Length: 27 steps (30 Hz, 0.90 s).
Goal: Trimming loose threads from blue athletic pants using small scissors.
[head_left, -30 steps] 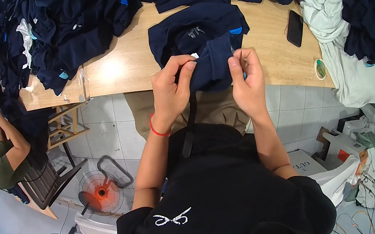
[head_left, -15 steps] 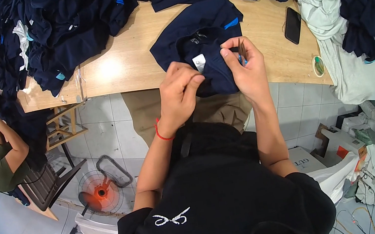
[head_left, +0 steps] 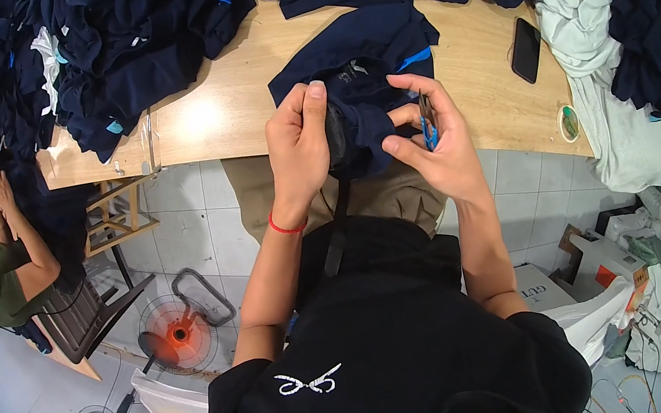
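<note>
A navy garment [head_left: 372, 115] lies at the table's near edge, its neck opening toward me and a blue patch on its far right side. Thumb up, my left hand [head_left: 298, 146] grips the left side of the opening's fabric. Small thread snips [head_left: 428, 123] with a blue part are tucked in my right hand [head_left: 442, 147], blades pointing away from me. That hand's index finger is raised, while its thumb and another finger touch the garment's right side. What lies under my left fingers is hidden.
Navy garments [head_left: 134, 46] are heaped along the table's [head_left: 217, 111] far side. At right lie a black phone [head_left: 526, 50] and pale grey cloth [head_left: 582, 29]. Left of me are a co-worker [head_left: 0, 265], a chair [head_left: 97, 314] and fans [head_left: 179, 333]. Cartons [head_left: 593, 266] stand low on the right.
My left hand has moved slightly up and turned thumb-up onto the fabric. The white label is now out of sight. My right fingers have spread, and the co-worker's arms have lowered.
</note>
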Each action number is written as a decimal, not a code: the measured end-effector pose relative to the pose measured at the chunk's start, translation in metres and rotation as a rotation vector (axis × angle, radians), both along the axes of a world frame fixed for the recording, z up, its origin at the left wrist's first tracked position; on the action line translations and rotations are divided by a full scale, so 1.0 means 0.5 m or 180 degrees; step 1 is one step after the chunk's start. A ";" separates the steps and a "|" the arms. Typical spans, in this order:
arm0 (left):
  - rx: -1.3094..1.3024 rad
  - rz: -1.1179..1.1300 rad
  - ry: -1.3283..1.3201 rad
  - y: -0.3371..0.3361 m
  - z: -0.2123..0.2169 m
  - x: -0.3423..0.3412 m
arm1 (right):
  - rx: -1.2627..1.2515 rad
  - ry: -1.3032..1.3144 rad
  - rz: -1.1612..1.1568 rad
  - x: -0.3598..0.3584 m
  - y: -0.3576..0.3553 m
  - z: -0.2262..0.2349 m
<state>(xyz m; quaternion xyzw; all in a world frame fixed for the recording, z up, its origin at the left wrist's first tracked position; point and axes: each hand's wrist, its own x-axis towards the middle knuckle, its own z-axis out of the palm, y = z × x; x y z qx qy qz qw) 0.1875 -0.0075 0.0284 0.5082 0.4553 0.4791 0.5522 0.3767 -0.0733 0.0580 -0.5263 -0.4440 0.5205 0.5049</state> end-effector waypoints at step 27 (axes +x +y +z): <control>0.0717 -0.0804 0.0928 -0.047 0.004 -0.004 | 0.0338 -0.1343 -0.0786 0.002 -0.010 0.002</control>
